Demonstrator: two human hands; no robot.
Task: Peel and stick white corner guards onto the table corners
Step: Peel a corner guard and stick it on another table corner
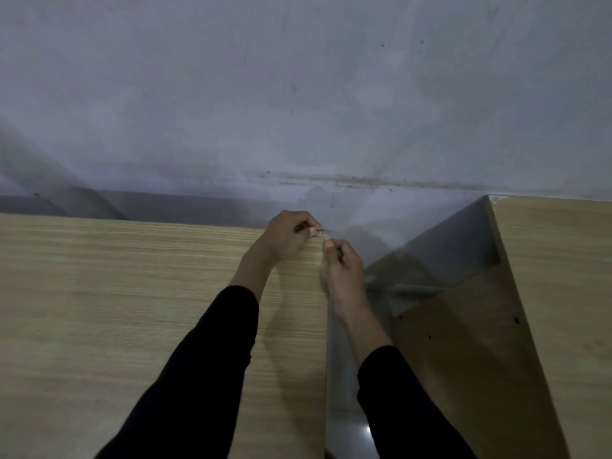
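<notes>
Pinching from both sides: our right hand (342,271) at five o'clock and our left hand (286,238) at ten o'clock grip the white corner guard (325,234), right at the table (132,293) corner. Wooden cabinet (546,260) at three o'clock, grey wall (298,94) beyond.

You are reading no text, label, brand, number or sign: none showing on counter (132,293), on wall (298,94), or on small blurred corner guard (326,234).

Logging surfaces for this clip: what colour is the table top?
Pale beige wood grain on the table top, seen in the head view.
</notes>
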